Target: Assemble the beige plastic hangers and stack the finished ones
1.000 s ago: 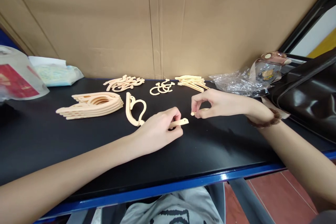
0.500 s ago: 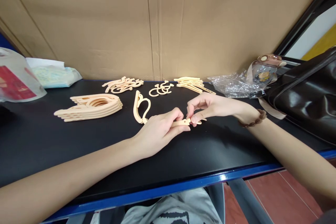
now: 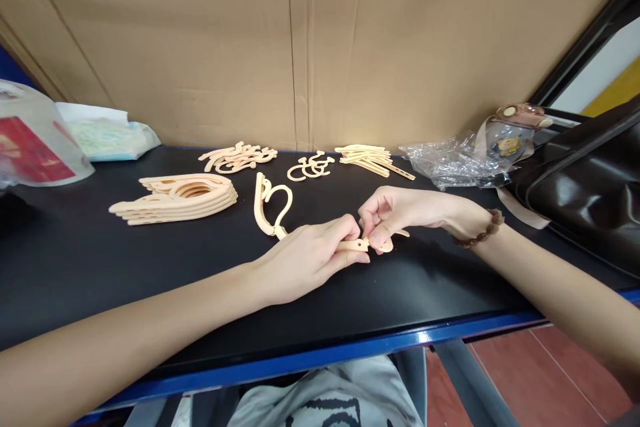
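Observation:
My left hand [image 3: 310, 260] is closed around a beige plastic folding hanger [image 3: 261, 207]. One arm and the curved hook of the hanger stick out left of the hand. A flat end with a small hole [image 3: 356, 245] shows between my left thumb and fingers. My right hand [image 3: 387, 217] pinches a small beige hanger piece [image 3: 385, 247] against that end. Most of this piece hides behind the fingers, so whether the two parts are joined cannot be made out. Both hands are just above the black tabletop [image 3: 325, 320], fingertips nearly touching.
Stacked hangers [image 3: 175, 203] lie left. Along the back are piles of hanger arms [image 3: 237, 159], loose hooks [image 3: 311, 167] and flat bars [image 3: 370, 157]. Clear plastic wrap [image 3: 440, 160], a bottle [image 3: 510, 137] and a black bag [image 3: 590, 187] sit right; a tissue pack [image 3: 110, 137] stands left.
The view has shifted slightly. Both hands have moved a little right and down in the picture, and the piece in my right hand has turned, showing more of its rounded end.

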### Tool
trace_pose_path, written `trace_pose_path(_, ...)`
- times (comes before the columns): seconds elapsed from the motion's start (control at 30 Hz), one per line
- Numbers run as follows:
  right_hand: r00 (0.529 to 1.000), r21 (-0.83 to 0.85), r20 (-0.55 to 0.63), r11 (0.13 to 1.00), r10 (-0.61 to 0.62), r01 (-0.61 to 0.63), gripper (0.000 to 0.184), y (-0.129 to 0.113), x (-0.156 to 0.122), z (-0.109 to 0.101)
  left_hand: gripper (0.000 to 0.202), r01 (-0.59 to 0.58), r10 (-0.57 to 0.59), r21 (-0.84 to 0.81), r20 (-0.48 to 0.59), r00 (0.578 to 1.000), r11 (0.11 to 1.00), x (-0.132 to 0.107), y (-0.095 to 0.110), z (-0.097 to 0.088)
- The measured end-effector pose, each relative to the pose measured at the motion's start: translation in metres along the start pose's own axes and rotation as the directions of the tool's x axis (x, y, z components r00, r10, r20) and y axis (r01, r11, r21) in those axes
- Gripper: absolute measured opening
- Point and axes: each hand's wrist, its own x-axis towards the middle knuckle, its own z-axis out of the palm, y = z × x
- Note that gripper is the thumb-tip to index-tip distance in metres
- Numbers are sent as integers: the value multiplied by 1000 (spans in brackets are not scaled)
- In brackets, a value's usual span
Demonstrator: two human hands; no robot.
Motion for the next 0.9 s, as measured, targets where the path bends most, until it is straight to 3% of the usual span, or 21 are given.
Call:
trace_pose_path(0.37,998,-1,16,998,57,-57,21,-4,-1,4,22,-10,7,51,53,999,999,2,1,1)
trace_pose_path(0.53,998,-138,22,989,55,-51,26,-9,-6,1,24,-10,10,12,5,1000,1000,5,0,6)
trace_pose_path(0.73,1000,-267,23,964,-8,14,28,-15,-14,-1,23,70,-70,20,-5,998,997,7,2,5)
trace_pose_path(0.9,999,-319,46,947,-26,39,33,-18,-18,-1,17,23,-25,-30,-64,998,999,6,-1,4)
